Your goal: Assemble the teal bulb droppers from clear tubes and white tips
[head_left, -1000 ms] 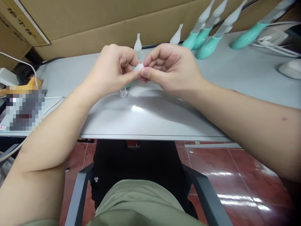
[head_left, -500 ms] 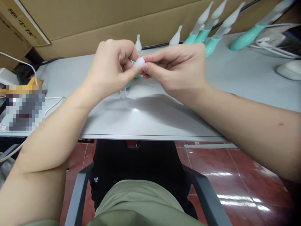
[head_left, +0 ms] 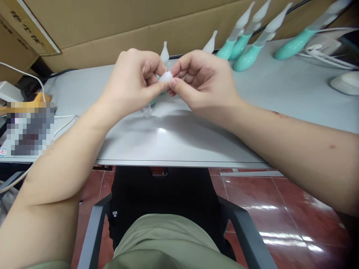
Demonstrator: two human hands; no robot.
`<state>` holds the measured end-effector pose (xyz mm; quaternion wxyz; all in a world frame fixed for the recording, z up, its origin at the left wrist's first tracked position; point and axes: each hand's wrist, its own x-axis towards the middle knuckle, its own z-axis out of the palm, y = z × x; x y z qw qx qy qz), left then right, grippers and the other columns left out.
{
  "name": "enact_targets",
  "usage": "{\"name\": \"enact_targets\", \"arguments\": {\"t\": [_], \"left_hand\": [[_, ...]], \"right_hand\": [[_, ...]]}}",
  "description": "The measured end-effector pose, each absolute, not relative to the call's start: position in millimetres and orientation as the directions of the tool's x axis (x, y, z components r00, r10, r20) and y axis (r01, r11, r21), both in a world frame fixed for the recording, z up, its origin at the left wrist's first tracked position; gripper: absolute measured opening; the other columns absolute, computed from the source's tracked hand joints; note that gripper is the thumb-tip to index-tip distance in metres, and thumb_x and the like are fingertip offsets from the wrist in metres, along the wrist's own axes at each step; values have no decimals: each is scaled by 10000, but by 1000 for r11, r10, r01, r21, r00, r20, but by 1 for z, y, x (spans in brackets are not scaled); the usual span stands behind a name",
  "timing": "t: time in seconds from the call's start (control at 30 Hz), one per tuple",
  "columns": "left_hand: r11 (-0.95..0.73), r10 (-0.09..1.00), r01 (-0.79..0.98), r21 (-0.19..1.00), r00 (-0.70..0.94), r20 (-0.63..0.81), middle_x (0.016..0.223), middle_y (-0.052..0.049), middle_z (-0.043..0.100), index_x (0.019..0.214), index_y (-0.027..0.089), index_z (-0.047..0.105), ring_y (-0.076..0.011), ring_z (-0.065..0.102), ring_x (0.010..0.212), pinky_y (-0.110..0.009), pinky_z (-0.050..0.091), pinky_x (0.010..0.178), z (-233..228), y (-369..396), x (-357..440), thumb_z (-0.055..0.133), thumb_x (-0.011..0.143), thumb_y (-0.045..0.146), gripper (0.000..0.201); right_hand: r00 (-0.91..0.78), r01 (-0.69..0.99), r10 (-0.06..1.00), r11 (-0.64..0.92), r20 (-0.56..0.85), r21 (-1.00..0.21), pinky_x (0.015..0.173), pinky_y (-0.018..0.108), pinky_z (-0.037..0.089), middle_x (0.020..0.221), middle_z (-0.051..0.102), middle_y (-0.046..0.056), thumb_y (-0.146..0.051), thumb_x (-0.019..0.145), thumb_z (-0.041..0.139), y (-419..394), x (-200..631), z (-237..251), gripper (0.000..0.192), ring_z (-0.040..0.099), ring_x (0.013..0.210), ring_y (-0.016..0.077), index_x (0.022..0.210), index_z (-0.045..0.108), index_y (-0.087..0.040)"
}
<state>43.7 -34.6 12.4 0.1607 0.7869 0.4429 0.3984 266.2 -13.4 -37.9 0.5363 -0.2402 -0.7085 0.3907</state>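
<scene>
My left hand (head_left: 133, 76) is closed, pinching a small white soft nozzle tip (head_left: 166, 77) between thumb and fingers above the table. From the other side, my right hand (head_left: 209, 82) grips the same tip's right end with thumb and fingertips, its other fingers curled. Below the hands a clear plastic fitting (head_left: 147, 111) lies on the table, and a tiny clear piece (head_left: 163, 115) is beside it. Behind my hands rises a white nozzle (head_left: 165, 52); the turquoise part under it is mostly hidden by my fingers. Another white nozzle (head_left: 210, 43) shows behind my right hand.
Several turquoise nasal aspirators (head_left: 248, 59) with clear tubes and white nozzles stand or lean at the back right. A white mouse (head_left: 346, 83) and cables are at far right. Cardboard (head_left: 112, 30) walls the back. A blurred-out patch (head_left: 32, 129) and white cables lie at left.
My right hand has shifted slightly left and down, its fingers more curled round the tip's end. More of the turquoise aspirators shows behind it. My left hand is almost unmoved.
</scene>
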Motion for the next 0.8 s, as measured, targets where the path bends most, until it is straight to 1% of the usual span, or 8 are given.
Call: {"name": "enact_targets", "arguments": {"t": [0.1, 0.2, 0.3, 0.33, 0.4, 0.5, 0.67, 0.8], "left_hand": [[-548, 832, 566, 615, 293, 471, 804, -13, 875, 803, 351, 773, -271, 727, 745, -529, 600, 746, 14, -38, 44, 1001, 872, 562, 318], [-559, 826, 559, 612, 311, 471, 811, -15, 882, 831, 346, 795, -281, 770, 773, -528, 644, 767, 14, -39, 43, 1023, 853, 506, 280], [-559, 827, 560, 611, 317, 465, 840, -28, 900, 873, 335, 840, -290, 805, 786, -513, 670, 773, 13, -38, 41, 1014, 905, 499, 241], [-557, 828, 565, 608, 318, 462, 850, -32, 906, 887, 332, 854, -288, 811, 785, -502, 675, 766, 12, -38, 40, 1006, 928, 508, 237], [-558, 827, 575, 598, 327, 458, 861, -40, 913, 917, 325, 878, -282, 815, 784, -475, 671, 751, 11, -38, 38, 1001, 959, 530, 242], [-570, 818, 580, 582, 333, 469, 845, -47, 900, 936, 311, 905, -265, 789, 757, -449, 637, 735, 11, -38, 37, 993, 976, 516, 227], [-585, 803, 591, 556, 326, 499, 797, -41, 862, 934, 302, 924, -248, 726, 717, -447, 602, 739, 8, -37, 36, 964, 981, 454, 164], [-611, 785, 582, 536, 359, 505, 817, -35, 872, 915, 301, 928, -247, 719, 732, -462, 618, 780, 6, -34, 32, 960, 984, 385, 114]], "right_hand": [[-337, -78, 783, 530, 522, -845, 981, 497, 763, 1046, 844, 38, -680, 971, 1157, -11, 268, -38, 537, 832, 985, 285, 986, 742, -340], [-374, -113, 762, 528, 529, -841, 936, 478, 765, 1005, 824, 28, -662, 948, 1182, -4, 269, -40, 563, 802, 928, 259, 986, 725, -336], [-385, -143, 755, 519, 530, -843, 829, 430, 737, 911, 784, 1, -571, 934, 1207, 1, 270, -40, 539, 758, 825, 220, 963, 729, -324], [-377, -144, 765, 508, 521, -849, 810, 425, 739, 894, 786, -5, -541, 936, 1208, 1, 269, -40, 528, 765, 813, 219, 956, 729, -321], [-366, -134, 791, 476, 490, -869, 834, 441, 768, 914, 829, 2, -507, 933, 1212, -1, 270, -39, 508, 815, 861, 241, 954, 739, -322], [-357, -138, 818, 431, 451, -892, 869, 479, 785, 964, 884, 30, -567, 865, 1240, -5, 271, -36, 527, 850, 943, 282, 930, 773, -331], [-370, -163, 844, 352, 388, -922, 856, 501, 762, 871, 846, 20, -697, 743, 1282, -7, 274, -32, 623, 823, 874, 280, 878, 788, -341], [-374, -208, 857, 294, 353, -933, 782, 473, 740, 792, 813, 9, -604, 637, 1317, -6, 274, -31, 592, 767, 768, 245, 813, 820, -334]]}}
